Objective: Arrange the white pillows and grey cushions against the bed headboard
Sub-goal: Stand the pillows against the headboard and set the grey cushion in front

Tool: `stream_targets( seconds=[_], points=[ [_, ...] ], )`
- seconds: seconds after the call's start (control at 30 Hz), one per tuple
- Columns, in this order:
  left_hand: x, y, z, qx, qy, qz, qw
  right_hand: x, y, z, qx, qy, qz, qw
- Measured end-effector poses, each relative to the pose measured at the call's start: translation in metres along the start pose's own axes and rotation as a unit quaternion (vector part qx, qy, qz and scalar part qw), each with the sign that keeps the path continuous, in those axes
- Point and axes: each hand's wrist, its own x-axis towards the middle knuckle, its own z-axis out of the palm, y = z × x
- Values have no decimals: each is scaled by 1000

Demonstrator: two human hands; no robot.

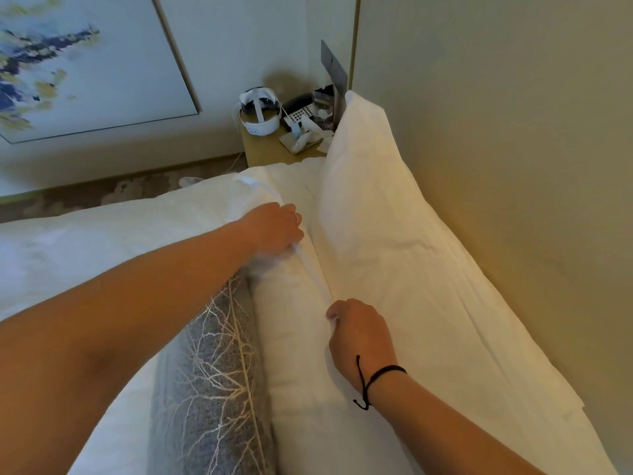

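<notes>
Between both grips, front pillow's (301, 323) edge lies pinched.

Two white pillows (394, 255) (301, 337), one grey cushion (212, 371), two hands (274, 228) (359, 334), one headset (260, 111).

Both forearms are bare, with no sleeve in view on either; the left hand (274, 228) wears a thin ring (297, 218) on one finger, pale and narrow, its material too small to tell; the right hand (361, 332) has a black cord bracelet (378, 375) around the wrist, thin and plain, wound as a slim band; a loose end of the same cord hangs down from it along the inner wrist and ends in a small knot or curl; no watch strap, glove or other covering shows.
</notes>
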Motion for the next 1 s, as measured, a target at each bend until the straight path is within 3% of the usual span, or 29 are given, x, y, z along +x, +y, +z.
stream_targets(
  seconds=[0.1,0.27,0.53,0.67,0.87,1.0],
  points=[
    [11,-35,-2,44,-26,-88,995,2,3,-2,-4,-19,-5,1000],
    [20,-74,-5,-53,-65,-195,977,7,1,-16,1,-70,-5,998],
    [47,-116,-1,-157,7,-304,940,0,6,-18,15,-43,-20,999],
    [60,-123,-20,-188,28,-314,930,-3,8,-18,1,9,-54,998],
    [90,-99,-21,-193,116,-337,914,-3,12,-25,-16,3,-51,999],
    [86,-75,-14,-145,100,-282,943,-3,9,-23,-56,-23,-36,998]
  ],
)
